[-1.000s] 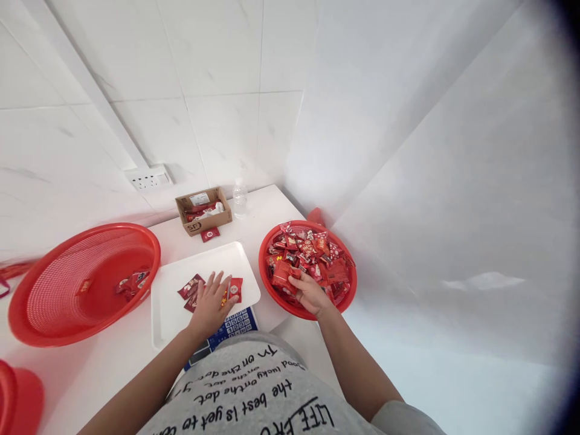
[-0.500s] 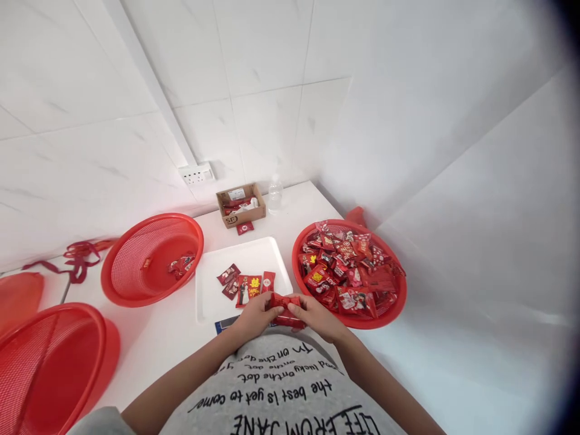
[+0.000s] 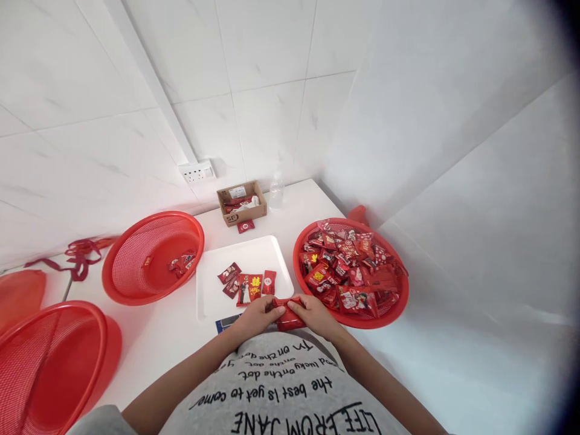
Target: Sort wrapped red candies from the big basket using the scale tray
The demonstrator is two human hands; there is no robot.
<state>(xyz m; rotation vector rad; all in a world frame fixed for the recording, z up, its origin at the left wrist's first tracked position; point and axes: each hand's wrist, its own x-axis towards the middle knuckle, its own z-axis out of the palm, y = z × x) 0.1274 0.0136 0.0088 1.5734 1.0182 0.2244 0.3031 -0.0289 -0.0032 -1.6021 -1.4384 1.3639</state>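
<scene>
My left hand (image 3: 257, 316) and my right hand (image 3: 316, 314) are close together in front of my body, both closed on a shiny red packet (image 3: 290, 320). The thumbs rest along its upper edge; the fingers behind it are hidden. Just beyond is a white tray (image 3: 206, 284) with several small wrapped packets on it. Among these are a red packet with yellow print (image 3: 249, 290), a narrow red packet (image 3: 269, 281) and two dark red packets, one of them the upper dark packet (image 3: 229, 272). Partly under my left forearm lies a blue-and-dark flat item (image 3: 227, 323).
On the right stands a red mesh basket (image 3: 299, 277) heaped with wrapped packets. Another red basket (image 3: 131, 254) on the left holds a few; a third red basket (image 3: 102, 338) is nearer. A small cardboard box (image 3: 247, 214), clear bottle (image 3: 277, 192) and red ribbon (image 3: 80, 260) sit towards the wall.
The red packet's front face shows more flatly between my hands, and its upper edge looks less bunched. Both hands stay in nearly the same place. The view has shifted slightly.
</scene>
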